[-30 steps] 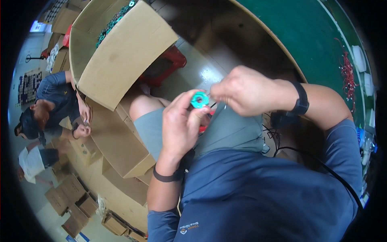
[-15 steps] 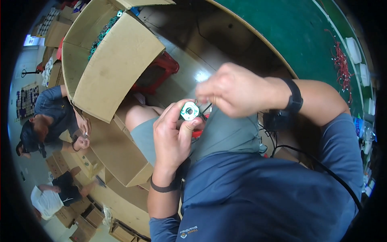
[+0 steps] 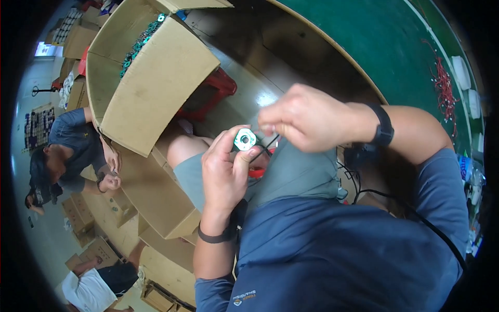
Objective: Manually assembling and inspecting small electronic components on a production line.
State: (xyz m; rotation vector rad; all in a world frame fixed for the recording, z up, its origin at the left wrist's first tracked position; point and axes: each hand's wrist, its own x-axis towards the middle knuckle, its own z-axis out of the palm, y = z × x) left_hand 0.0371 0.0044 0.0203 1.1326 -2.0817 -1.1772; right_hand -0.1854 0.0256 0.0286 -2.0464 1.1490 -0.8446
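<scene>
My left hand grips a small, flat, green-and-white ring-shaped part between thumb and fingers, its centre hole facing up. Just to its right, my right hand is closed in a pinch. Whatever its fingertips hold is too small and blurred to make out. A thin black cord passes between the two hands, over my lap; I cannot tell if it touches either one.
At upper left stands an open cardboard box holding many small green parts. A red plastic stool is behind it. The green tabletop carries a red wire bundle. Two other people are at left.
My right hand has shifted slightly, still close to the ring-shaped part, which stays in my left hand. The person at lower left has moved, and the whole view has shifted a little.
</scene>
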